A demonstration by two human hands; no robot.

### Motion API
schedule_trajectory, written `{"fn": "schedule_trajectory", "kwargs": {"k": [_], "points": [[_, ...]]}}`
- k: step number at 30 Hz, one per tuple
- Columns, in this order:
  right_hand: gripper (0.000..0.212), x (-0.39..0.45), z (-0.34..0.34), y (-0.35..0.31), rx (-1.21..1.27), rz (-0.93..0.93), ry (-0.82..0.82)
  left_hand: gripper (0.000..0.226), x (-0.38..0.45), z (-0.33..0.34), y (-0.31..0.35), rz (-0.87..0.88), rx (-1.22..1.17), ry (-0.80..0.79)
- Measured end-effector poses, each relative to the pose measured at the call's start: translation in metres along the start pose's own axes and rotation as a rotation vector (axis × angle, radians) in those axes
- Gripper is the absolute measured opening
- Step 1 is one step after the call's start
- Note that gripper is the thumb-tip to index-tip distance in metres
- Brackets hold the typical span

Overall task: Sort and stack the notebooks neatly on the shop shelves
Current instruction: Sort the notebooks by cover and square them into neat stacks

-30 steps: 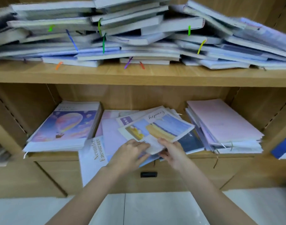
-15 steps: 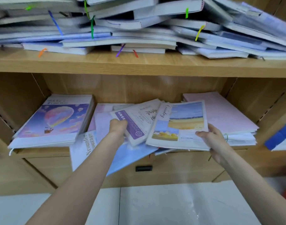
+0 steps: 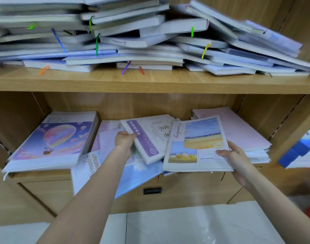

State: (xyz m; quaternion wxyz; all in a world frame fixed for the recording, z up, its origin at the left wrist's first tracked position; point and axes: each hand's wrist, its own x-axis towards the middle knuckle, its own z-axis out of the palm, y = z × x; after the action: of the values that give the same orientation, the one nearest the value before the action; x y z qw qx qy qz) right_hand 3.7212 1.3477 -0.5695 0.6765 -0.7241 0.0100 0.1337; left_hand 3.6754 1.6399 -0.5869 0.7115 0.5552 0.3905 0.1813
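Sorting is under way on the lower wooden shelf point(image 3: 41, 175). The left hand point(image 3: 124, 140) grips the near-left edge of a white notebook with a purple band point(image 3: 147, 136), fingers curled round it; the right hand point(image 3: 236, 155) pinches the lower right corner of a landscape-cover "Country" notebook point(image 3: 196, 145), thumb on top. Both lie in the loose middle heap — between the tidy balloon-cover stack point(image 3: 50, 140) and the pink stack point(image 3: 238, 127). Next, likely: pull the two apart and lay each on a matching pile, edges squared.
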Motion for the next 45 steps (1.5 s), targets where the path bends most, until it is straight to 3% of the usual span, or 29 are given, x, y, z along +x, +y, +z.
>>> {"fn": "schedule_trajectory", "kwargs": {"k": [3, 6, 8, 11, 17, 19, 22, 24, 26, 29, 33, 36, 38, 42, 45], "points": [[0.037, -0.006, -0.002, -0.001, 0.045, -0.003, -0.003, 0.028, -0.019, 0.002, 0.006, 0.072, -0.032, -0.048], [0.035, -0.01, -0.009, 0.0, 0.142, -0.002, -0.032, 0.019, -0.05, -0.026, -0.002, 0.151, 0.027, -0.151], [0.034, -0.012, -0.011, 0.002, 0.198, 0.004, -0.051, 0.018, -0.067, -0.055, -0.016, 0.092, 0.091, -0.246], [0.036, -0.014, -0.003, 0.012, 0.275, 0.019, -0.085, 0.039, -0.061, -0.087, -0.03, 0.012, 0.139, -0.1], [0.036, -0.018, 0.046, 0.034, 0.302, 0.011, -0.084, 0.036, -0.037, -0.069, -0.019, 0.205, 0.756, -0.148], [0.03, -0.03, 0.072, 0.05, 0.244, 0.009, -0.11, 0.041, -0.037, -0.059, -0.014, 0.223, 0.789, -0.16], [0.028, -0.04, 0.098, 0.071, -0.174, -0.001, -0.127, 0.041, -0.035, -0.056, -0.019, 0.178, 0.915, -0.245], [0.041, -0.04, 0.1, 0.07, -0.338, 0.089, -0.147, 0.04, -0.036, -0.06, -0.026, 0.106, 0.872, -0.323], [0.05, -0.037, 0.095, 0.064, -0.241, 0.152, -0.176, 0.033, -0.045, -0.06, -0.031, 0.06, 0.706, -0.378], [0.047, -0.031, 0.08, 0.042, -0.19, 0.061, -0.127, 0.023, -0.062, -0.047, -0.034, 0.169, 0.505, -0.325], [0.066, -0.016, 0.036, 0.009, -0.099, -0.079, -0.027, 0.019, -0.082, -0.005, -0.03, 0.28, 0.335, -0.236], [0.054, -0.008, -0.004, -0.003, 0.079, -0.057, -0.067, 0.018, -0.093, 0.043, -0.027, 0.306, 0.192, -0.205], [0.042, 0.004, -0.028, -0.009, 0.003, -0.093, -0.035, 0.021, -0.095, 0.08, -0.027, 0.346, 0.187, -0.185], [0.04, 0.043, -0.072, -0.031, -0.166, -0.265, 0.183, 0.036, -0.097, 0.156, -0.029, 0.325, 0.178, -0.234], [0.045, 0.071, -0.107, -0.046, -0.468, -0.32, 0.3, 0.05, -0.086, 0.203, -0.036, 0.341, 0.318, -0.348]]}}
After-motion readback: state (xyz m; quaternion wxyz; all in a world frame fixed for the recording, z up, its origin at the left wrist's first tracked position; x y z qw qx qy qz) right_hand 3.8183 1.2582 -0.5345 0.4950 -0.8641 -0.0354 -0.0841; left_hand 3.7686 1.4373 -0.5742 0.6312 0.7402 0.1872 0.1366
